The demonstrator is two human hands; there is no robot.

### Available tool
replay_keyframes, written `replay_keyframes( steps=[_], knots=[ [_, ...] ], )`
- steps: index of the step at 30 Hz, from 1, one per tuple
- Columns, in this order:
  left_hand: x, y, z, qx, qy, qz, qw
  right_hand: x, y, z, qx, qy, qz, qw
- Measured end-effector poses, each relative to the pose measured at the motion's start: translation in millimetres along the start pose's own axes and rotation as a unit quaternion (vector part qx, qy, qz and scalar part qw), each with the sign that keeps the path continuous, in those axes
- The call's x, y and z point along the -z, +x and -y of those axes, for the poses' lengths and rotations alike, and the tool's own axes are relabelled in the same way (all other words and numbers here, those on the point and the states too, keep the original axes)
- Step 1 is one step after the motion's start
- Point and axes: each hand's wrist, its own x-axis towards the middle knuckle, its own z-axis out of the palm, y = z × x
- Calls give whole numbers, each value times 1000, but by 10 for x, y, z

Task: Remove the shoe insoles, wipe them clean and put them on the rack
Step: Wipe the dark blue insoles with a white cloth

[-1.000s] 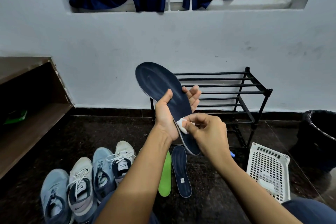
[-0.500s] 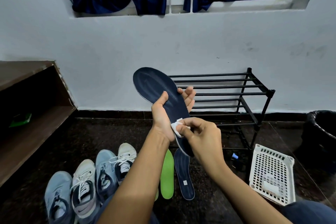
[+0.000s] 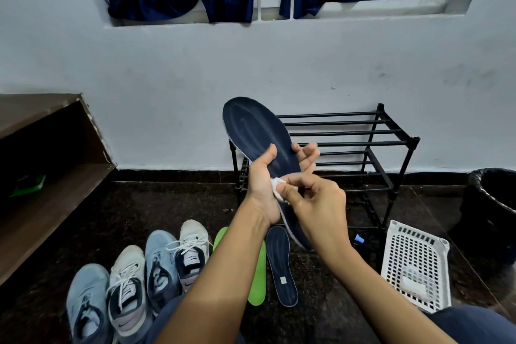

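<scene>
**Inspector:** What was recorded at the left?

**Clerk:** A wooden shelf [image 3: 47,184] stood by the wall, with four trainers [image 3: 160,262] in a row on the floor. Just right of them lay a green insole [image 3: 258,285] and a navy floor insole [image 3: 282,268], side by side.

**Inspector:** And the hands?

**Clerk:** The left hand [image 3: 261,190] gripped the raised insole [image 3: 259,131] near mid-length, thumb on its face and fingers behind. The insole was held tilted in the air, in front of the black rack [image 3: 363,142]. The right hand [image 3: 321,204] pinched a white wipe [image 3: 276,186] against that insole's lower half.

**Inspector:** Further right?

**Clerk:** A white basket [image 3: 416,260] sat on the floor beside the rack, with a dark bin [image 3: 491,204] beyond it.
</scene>
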Motion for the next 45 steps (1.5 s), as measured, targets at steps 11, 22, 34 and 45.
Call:
replay_keyframes(
  steps=[11,22,34,45],
  knots=[
    [-52,-16,110,10,58,-23,998,-22,218,-35,25,-103,-115,988],
    [30,80,-52,-63,38,-43,996,-13,57,-26,-53,-29,17,998],
    [49,-7,-221,-120,22,52,991,139,143,4,-41,-22,63,997],
    [124,73,-209,-167,-42,136,976,167,146,32,2,-84,57,995]
  ],
)
